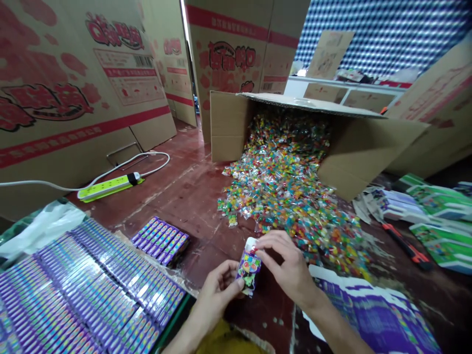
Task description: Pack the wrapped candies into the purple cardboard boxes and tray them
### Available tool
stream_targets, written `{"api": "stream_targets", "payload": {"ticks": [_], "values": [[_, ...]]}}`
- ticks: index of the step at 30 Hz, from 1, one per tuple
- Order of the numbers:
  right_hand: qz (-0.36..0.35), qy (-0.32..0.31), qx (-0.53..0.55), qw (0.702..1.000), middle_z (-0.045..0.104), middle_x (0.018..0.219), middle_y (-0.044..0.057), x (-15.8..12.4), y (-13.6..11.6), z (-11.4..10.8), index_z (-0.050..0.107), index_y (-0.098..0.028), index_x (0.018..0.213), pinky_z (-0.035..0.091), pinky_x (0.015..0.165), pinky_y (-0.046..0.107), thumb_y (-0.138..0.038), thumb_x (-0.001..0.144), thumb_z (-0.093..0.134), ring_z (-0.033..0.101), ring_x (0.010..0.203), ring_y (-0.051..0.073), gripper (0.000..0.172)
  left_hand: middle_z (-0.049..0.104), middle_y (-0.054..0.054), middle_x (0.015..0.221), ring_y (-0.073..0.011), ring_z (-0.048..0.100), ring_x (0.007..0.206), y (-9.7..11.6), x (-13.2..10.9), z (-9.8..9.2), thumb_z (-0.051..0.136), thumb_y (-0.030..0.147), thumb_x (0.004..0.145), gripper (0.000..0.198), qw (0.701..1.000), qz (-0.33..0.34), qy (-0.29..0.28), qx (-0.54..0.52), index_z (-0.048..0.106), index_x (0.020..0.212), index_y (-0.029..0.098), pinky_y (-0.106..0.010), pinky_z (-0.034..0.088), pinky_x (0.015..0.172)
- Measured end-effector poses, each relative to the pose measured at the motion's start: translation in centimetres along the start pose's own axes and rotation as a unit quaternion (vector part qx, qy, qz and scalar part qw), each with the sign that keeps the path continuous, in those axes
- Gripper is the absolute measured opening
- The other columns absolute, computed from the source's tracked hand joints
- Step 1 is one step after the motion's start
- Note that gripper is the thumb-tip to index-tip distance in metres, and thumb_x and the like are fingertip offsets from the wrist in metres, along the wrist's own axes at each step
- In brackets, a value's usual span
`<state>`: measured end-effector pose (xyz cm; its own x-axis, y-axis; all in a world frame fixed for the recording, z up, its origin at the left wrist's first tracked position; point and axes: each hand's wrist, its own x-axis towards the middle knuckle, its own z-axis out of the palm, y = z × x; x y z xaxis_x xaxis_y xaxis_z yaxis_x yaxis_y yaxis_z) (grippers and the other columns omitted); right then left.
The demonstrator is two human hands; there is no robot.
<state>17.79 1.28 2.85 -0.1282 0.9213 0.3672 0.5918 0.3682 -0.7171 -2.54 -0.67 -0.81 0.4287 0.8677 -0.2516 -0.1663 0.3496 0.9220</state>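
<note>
Within the left grip [214, 291], a small purple box [250, 268].

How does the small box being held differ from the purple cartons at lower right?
The small box is folded into shape; the purple cartons lie flat. The left hand holds the small box; the purple cartons overlap on the table. Both show purple and white.

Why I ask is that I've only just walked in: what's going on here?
Someone is handling a small purple box: the left hand holds it while the right hand touches its white upper end. Beyond, clear packets of colourful pieces spill from a cardboard carton. Packed rows of purple boxes are at the left, a smaller group beside them; flat purple cartons lie at the right.
</note>
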Motion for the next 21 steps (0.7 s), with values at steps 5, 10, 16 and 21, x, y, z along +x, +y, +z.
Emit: {"api": "stream_targets", "payload": {"ticks": [5, 10, 16, 21], "values": [[0.055, 0.002, 0.067, 0.996, 0.062, 0.123, 0.008, -1.2, 0.2, 0.5, 0.068, -0.024, 0.107, 0.049, 0.096, 0.035, -0.029, 0.095, 0.056, 0.06, 0.112, 0.023, 0.018, 0.069, -0.006, 0.096, -0.0191, 0.062, 0.09, -0.6, 0.3, 0.7, 0.07, 0.032, 0.085, 0.024, 0.999, 0.035, 0.011, 0.021, 0.064, 0.103, 0.017, -0.028, 0.049, 0.081], [0.05, -0.03, 0.073, 0.996, 0.066, 0.108, 0.007, -1.6, -0.1, 0.7, 0.072, -0.021, 0.087, 0.049, 0.088, 0.03, -0.026, 0.096, 0.053, 0.064, 0.099, 0.021, 0.022, 0.069, -0.008, 0.104, -0.0218, 0.063, 0.096, -1.1, 0.2, 1.6, 0.066, 0.034, 0.088, 0.033, 0.997, 0.06, 0.006, 0.041, 0.059, 0.117, 0.02, -0.031, 0.05, 0.085], [0.141, -0.051, 0.222, 0.964, 0.071, 0.099, 0.005, -2.5, 0.3, 1.4, 0.067, -0.022, 0.105, 0.053, 0.08, 0.028, -0.03, 0.093, 0.061, 0.069, 0.09, 0.02, 0.016, 0.064, -0.005, 0.104, -0.0161, 0.065, 0.083, -1.3, 0.0, 2.5, 0.067, 0.032, 0.088, 0.051, 0.993, 0.103, 0.052, 0.001, 0.044, 0.133, 0.027, -0.026, 0.051, 0.074], [0.178, 0.038, 0.241, 0.953, 0.074, 0.09, 0.003, -4.2, 0.6, 2.8, 0.067, -0.022, 0.111, 0.054, 0.072, 0.026, -0.032, 0.09, 0.065, 0.07, 0.08, 0.019, 0.023, 0.062, -0.005, 0.106, -0.0164, 0.064, 0.091, -1.3, 0.2, 2.5, 0.068, 0.028, 0.088, 0.047, 0.994, 0.099, 0.012, -0.047, 0.048, 0.131, 0.026, -0.026, 0.048, 0.08]]}}
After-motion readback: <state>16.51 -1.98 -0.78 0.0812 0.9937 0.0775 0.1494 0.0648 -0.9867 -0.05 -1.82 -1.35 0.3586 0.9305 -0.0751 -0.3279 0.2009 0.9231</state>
